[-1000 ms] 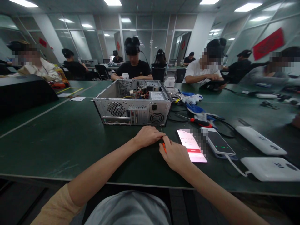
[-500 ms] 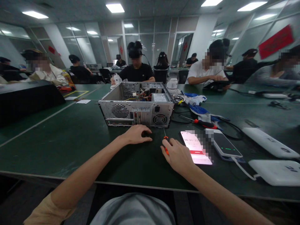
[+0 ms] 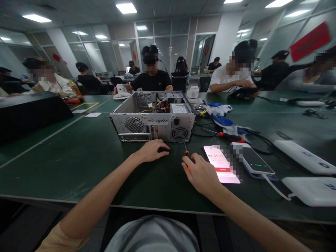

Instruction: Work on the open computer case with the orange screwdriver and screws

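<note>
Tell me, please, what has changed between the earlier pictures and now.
The left hand has moved left, away from the right hand and the orange screwdriver. Across the table, the white device has also moved left. The right hand still grips the screwdriver, and the computer case stays in place.

Computer case [image 3: 160, 122] stands left of what seem gloves [image 3: 223, 121].

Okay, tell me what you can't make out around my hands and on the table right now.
All in the head view:
Computer case: lower interior hidden by its near wall.
Label in the case: lettering too small to read.
Screwdriver: much of the handle hidden by the right hand; tip too small to tell whether it touches the case.
Phone: right side masked by pixelation.
Nearer white power bank: cut off by the right edge.
</note>
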Demonstrator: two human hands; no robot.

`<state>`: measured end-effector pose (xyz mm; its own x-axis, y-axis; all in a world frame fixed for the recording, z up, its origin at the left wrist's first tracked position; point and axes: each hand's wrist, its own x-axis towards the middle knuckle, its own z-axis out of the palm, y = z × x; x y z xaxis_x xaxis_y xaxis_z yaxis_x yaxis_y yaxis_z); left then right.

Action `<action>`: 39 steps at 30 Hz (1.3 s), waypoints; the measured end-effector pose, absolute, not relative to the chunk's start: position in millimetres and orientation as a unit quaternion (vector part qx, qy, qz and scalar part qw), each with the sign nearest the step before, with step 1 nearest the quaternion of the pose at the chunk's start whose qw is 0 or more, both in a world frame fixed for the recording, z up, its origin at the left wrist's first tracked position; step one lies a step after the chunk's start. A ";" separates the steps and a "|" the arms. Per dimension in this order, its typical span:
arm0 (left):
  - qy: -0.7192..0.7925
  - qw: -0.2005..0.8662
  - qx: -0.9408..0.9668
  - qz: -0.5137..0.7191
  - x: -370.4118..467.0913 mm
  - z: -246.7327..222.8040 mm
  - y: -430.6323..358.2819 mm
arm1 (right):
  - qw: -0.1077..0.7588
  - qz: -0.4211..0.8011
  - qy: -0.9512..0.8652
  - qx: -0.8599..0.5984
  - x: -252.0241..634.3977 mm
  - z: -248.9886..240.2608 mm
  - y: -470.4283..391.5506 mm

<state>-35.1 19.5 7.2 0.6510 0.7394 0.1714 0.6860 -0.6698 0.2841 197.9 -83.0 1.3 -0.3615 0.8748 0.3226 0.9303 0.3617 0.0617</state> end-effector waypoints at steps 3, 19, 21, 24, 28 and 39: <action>0.400 0.110 0.899 0.143 -34.4 7.2 17.9 | 0.095 -0.078 -0.813 -0.570 197.3 3.6 -83.4; 0.376 0.104 0.907 0.160 -31.0 2.7 19.2 | 0.130 -0.059 -0.797 -0.587 197.9 2.6 -80.5; 0.380 0.104 0.905 0.161 -30.2 4.3 18.2 | 0.129 -0.069 -0.804 -0.576 198.7 1.7 -80.6; 0.385 0.099 0.902 0.167 -29.2 5.8 17.1 | 0.122 -0.083 -0.811 -0.565 199.2 2.4 -81.6; 0.388 0.091 0.902 0.168 -29.7 5.8 17.3 | 0.118 -0.107 -0.810 -0.564 198.1 4.5 -82.5; 0.380 0.084 0.908 0.156 -32.4 7.1 17.8 | 0.118 -0.049 -0.795 -0.593 196.7 6.3 -78.7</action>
